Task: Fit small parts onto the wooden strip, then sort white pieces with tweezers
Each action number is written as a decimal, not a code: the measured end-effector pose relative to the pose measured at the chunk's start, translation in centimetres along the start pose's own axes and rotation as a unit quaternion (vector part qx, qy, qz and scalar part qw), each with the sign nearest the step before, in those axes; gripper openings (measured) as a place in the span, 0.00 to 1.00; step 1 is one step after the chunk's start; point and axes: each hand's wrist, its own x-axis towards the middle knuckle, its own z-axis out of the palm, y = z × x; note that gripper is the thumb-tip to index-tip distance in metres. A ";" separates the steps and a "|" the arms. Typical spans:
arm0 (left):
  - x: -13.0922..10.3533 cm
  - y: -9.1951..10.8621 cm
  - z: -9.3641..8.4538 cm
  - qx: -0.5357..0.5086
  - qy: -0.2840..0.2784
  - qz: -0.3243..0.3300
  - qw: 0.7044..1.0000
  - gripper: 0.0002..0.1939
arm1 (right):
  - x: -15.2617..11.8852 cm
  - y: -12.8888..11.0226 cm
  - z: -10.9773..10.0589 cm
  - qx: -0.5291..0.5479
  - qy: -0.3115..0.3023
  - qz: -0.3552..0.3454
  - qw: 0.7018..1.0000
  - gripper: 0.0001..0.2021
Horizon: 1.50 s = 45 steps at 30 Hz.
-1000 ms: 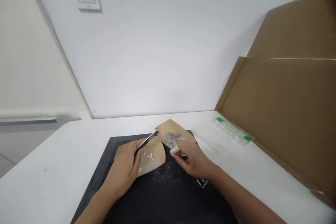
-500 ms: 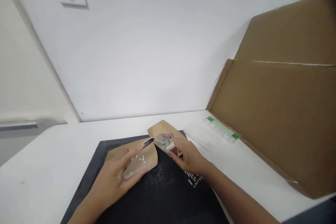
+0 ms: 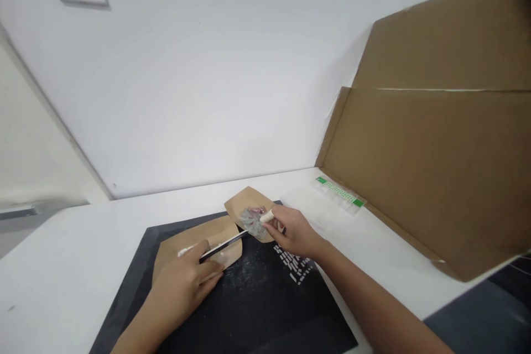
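My left hand [image 3: 188,279] is closed around a thin black strip with a white edge [image 3: 224,246], which points right over a piece of brown paper [image 3: 170,251]. Small white bits lie on that paper, partly covered by the hand. My right hand [image 3: 292,229] has its thumb and fingers pinched together; a whitish covering or piece [image 3: 267,215] shows at a fingertip, and what the pinch holds is hidden. Just left of it, a crumpled greyish, see-through heap with pinkish parts [image 3: 252,221] rests on a second brown paper [image 3: 244,197].
Beneath the papers is a black board [image 3: 265,304] on a white table [image 3: 53,265]. Small pale pieces [image 3: 292,263] stand in rows on its right side. A clear case with a green label [image 3: 340,192] lies before a large cardboard sheet [image 3: 423,166] at the right.
My left fingers have closed in, and more of the black strip shows, reaching toward the heap. My right hand stays pinched beside the heap. The whole view has shifted slightly.
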 end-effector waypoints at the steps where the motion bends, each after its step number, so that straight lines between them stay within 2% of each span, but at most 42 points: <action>1: 0.0 0.1 0.1 0.003 0.006 0.002 1.000 0.14 | 0.0 0.1 0.1 -0.001 0.001 0.001 1.000 0.10; 10: 0.9 2.4 -0.5 -0.006 0.037 0.000 0.999 0.17 | -0.3 1.0 0.9 -0.012 0.018 0.022 1.000 0.10; 15: 1.1 3.9 -0.3 -0.037 0.031 -0.001 0.999 0.16 | -0.2 0.8 0.9 -0.011 0.014 0.014 1.000 0.11; 18: 0.9 4.6 -0.9 -0.063 0.037 0.002 0.997 0.11 | -0.1 0.5 0.7 -0.007 0.000 0.015 1.000 0.12; 22: 0.9 4.8 -2.1 -0.112 0.066 -0.017 0.991 0.17 | 0.0 0.3 0.7 -0.004 -0.013 0.025 1.000 0.13; 26: 0.9 4.0 -2.5 -0.146 0.121 -0.068 0.979 0.22 | 0.1 0.0 0.7 -0.005 0.023 0.026 0.999 0.14; 30: 1.0 3.1 -2.2 -0.166 0.142 -0.118 0.969 0.26 | 0.5 -1.6 0.9 0.033 0.076 0.018 0.996 0.11; 34: 1.2 3.1 -1.9 -0.168 0.143 -0.132 0.966 0.20 | 0.6 -4.1 2.0 0.047 0.083 0.011 0.995 0.11; 37: 1.4 3.4 -2.1 -0.184 0.159 -0.135 0.961 0.17 | 0.7 -5.5 3.1 0.009 0.086 -0.026 0.996 0.11; 41: 1.4 4.0 -2.8 -0.262 0.115 -0.172 0.943 0.20 | 1.2 -6.3 3.7 -0.089 0.103 -0.056 0.989 0.14; 45: 1.2 4.3 -3.1 -0.360 0.078 -0.181 0.912 0.19 | 1.5 -6.6 3.7 -0.141 0.154 -0.060 0.976 0.12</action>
